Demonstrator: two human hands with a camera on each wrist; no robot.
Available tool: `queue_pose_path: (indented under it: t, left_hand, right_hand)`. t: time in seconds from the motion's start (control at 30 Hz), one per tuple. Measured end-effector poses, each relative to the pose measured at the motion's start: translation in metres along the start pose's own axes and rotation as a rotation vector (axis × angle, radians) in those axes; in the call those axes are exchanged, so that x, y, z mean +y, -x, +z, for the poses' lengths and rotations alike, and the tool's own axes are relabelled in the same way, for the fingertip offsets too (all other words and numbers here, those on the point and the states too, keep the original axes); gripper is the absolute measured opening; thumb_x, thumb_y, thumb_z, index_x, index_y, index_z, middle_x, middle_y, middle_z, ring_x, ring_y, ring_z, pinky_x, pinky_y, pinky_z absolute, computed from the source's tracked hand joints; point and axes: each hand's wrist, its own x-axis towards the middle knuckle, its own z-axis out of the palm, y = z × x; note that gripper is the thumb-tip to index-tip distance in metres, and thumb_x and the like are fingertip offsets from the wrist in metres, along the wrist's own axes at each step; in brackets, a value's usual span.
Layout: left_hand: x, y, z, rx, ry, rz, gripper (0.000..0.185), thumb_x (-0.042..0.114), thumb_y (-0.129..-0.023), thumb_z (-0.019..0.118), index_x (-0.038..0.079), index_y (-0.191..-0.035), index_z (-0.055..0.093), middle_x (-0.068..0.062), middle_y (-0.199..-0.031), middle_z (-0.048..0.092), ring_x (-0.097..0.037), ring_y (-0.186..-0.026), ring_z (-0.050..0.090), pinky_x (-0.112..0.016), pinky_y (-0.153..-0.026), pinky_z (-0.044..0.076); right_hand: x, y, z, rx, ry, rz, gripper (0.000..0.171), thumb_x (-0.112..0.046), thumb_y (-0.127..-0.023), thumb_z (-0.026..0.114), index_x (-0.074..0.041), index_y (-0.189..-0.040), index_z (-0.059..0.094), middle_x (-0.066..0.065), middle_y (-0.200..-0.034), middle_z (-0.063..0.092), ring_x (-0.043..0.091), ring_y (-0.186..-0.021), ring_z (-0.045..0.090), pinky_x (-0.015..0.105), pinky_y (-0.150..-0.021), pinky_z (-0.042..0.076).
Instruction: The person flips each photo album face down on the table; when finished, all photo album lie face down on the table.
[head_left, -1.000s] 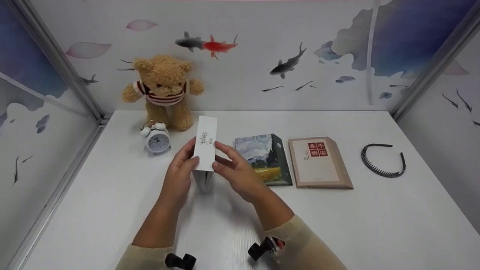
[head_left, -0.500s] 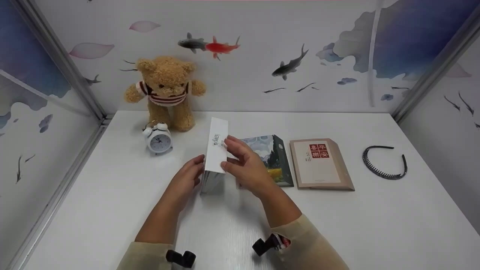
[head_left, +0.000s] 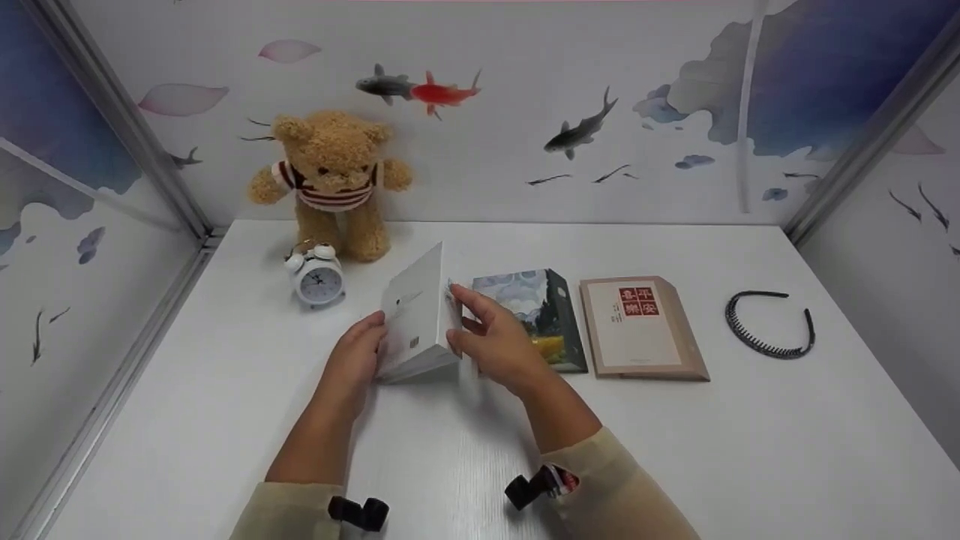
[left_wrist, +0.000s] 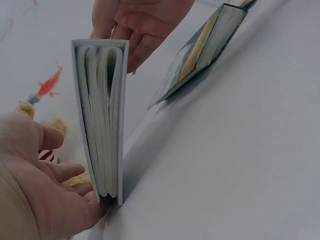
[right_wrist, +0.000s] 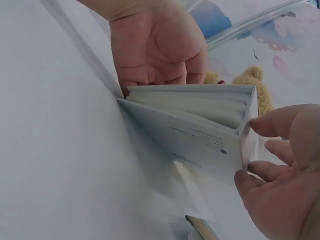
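White desk carries a white book tilted leftward on its edge, left of a painted-cover book, with the left hand propping its cover on relaxed fingers and the right hand pinching its spine.
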Motion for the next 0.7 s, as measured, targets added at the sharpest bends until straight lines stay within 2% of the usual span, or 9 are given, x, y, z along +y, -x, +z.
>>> queue_pose_path:
  t: [0.23, 0.37, 0.7]
  left_hand:
    - [0.002, -0.003, -0.007, 0.028, -0.014, -0.028, 0.057, 0.028, -0.114, 0.040, 0.012, -0.168, 0.035, -0.004, -0.180, 0.026, -0.026, -0.169, 0.019, -0.046, -0.139, 0.018]
    - [0.002, -0.005, -0.009, 0.046, -0.044, -0.050, 0.057, 0.030, -0.114, 0.038, 0.014, -0.168, 0.034, -0.003, -0.180, 0.026, -0.025, -0.169, 0.019, -0.044, -0.139, 0.018]
    - [0.002, -0.008, -0.013, 0.071, -0.071, -0.057, 0.057, 0.028, -0.114, 0.036, 0.014, -0.169, 0.032, -0.003, -0.180, 0.025, -0.025, -0.169, 0.018, -0.043, -0.139, 0.018]
  right_hand:
    - [0.006, -0.004, 0.002, -0.056, -0.018, 0.018, 0.068, -0.012, -0.105, 0.066, -0.018, -0.167, 0.039, -0.001, -0.177, 0.033, 0.021, -0.165, 0.030, 0.042, -0.131, 0.035]
    - [0.010, -0.005, 0.003, -0.063, -0.039, 0.054, 0.068, -0.011, -0.105, 0.063, -0.014, -0.168, 0.035, 0.002, -0.177, 0.031, 0.022, -0.167, 0.025, 0.045, -0.134, 0.030]
    - [0.018, -0.006, 0.004, -0.069, -0.113, 0.099, 0.069, -0.010, -0.105, 0.060, -0.008, -0.169, 0.032, 0.009, -0.177, 0.032, 0.025, -0.167, 0.027, 0.045, -0.135, 0.027]
